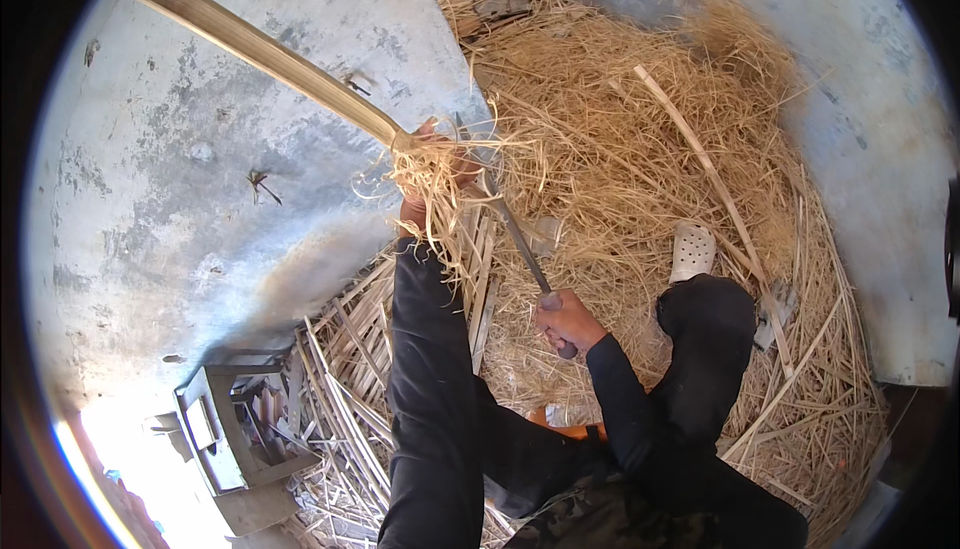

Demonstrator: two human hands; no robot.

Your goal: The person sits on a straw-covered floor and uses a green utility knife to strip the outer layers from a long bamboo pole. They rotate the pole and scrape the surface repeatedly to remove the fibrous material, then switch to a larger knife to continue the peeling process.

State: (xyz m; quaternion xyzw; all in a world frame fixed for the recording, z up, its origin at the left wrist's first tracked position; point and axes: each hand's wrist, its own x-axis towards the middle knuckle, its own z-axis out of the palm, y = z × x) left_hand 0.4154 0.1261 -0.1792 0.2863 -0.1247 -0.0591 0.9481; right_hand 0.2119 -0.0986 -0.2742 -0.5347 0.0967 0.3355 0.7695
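Straw (620,159) spreads around; wooden box (240,431) holds clutter (268,411); left hand (413,208) grips strip (262,55); right hand (572,320) clenches knife (519,239).

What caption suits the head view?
Left hand, among curled shavings, holds a long pale strip; right hand grips a knife.

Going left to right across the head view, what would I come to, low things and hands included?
Boxy wooden frame → left hand among curled shavings → right hand gripping the knife handle → pale perforated clog.
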